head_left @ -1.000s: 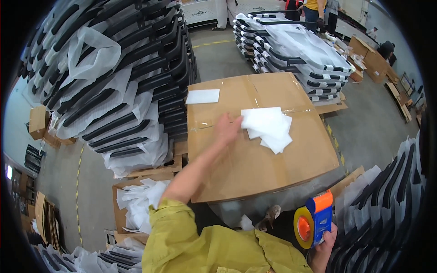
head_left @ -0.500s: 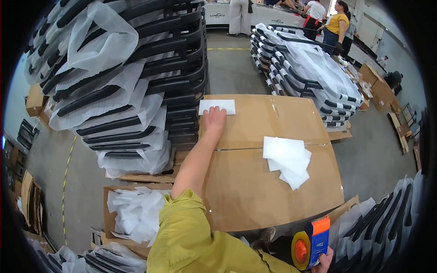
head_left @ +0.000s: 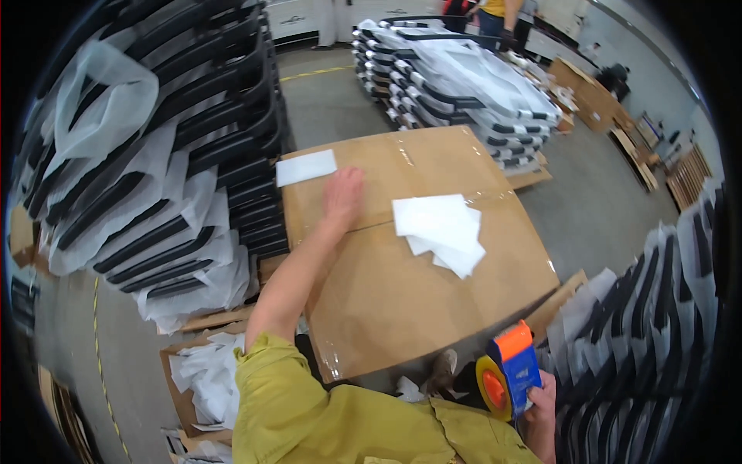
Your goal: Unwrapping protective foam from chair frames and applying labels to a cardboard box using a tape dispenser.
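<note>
A large brown cardboard box lies flat in front of me, its top seam covered with clear tape. My left hand rests palm down on the box top near the seam, fingers together, holding nothing. A white label sits at the box's far left corner, just beyond that hand. A loose pile of white sheets lies on the box to the right of my left hand. My right hand is low at the near right, gripping an orange and blue tape dispenser off the box's near edge.
Tall stacks of black frames in white plastic bags stand at the left, beyond the box and at the right. An open carton of white bags sits on the floor near left. People stand far back.
My left hand went from the white sheets up to the label at the far left corner, then drew back toward the seam. The tape dispenser stayed low at the right.
</note>
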`<state>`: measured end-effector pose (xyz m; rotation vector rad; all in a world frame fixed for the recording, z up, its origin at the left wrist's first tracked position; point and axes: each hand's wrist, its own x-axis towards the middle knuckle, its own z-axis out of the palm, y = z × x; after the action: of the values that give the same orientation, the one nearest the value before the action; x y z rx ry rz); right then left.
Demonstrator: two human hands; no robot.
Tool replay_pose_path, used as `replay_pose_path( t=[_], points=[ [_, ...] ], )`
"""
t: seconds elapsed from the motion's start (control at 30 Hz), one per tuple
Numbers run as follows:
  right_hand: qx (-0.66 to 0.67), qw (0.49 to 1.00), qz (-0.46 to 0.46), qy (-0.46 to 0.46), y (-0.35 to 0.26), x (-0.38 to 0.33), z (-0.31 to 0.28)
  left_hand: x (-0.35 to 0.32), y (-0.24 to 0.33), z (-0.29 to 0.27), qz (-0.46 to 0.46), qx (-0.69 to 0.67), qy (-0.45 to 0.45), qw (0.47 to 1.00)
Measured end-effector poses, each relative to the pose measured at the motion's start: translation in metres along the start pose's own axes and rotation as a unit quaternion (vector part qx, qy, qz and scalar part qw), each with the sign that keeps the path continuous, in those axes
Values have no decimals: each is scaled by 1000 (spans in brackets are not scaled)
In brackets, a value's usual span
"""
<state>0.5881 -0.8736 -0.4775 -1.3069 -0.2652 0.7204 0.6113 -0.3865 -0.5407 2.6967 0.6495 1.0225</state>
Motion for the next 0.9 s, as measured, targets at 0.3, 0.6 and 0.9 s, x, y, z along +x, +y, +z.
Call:
replay_pose_path(
  t=[0.3, 0.6, 0.9],
  points=[
    [62, 993, -32, -90, 15, -21, -34, -11, 110, 1, 46, -23, -219, 974],
    [96, 986, -23, -133, 34, -18, -63, -42, 145, -25, -111, -137, -60, 982],
    [68, 988, -8, -140, 24, -17, -60, -163, 142, -108, -352, -407, -229, 811]
  ],
)
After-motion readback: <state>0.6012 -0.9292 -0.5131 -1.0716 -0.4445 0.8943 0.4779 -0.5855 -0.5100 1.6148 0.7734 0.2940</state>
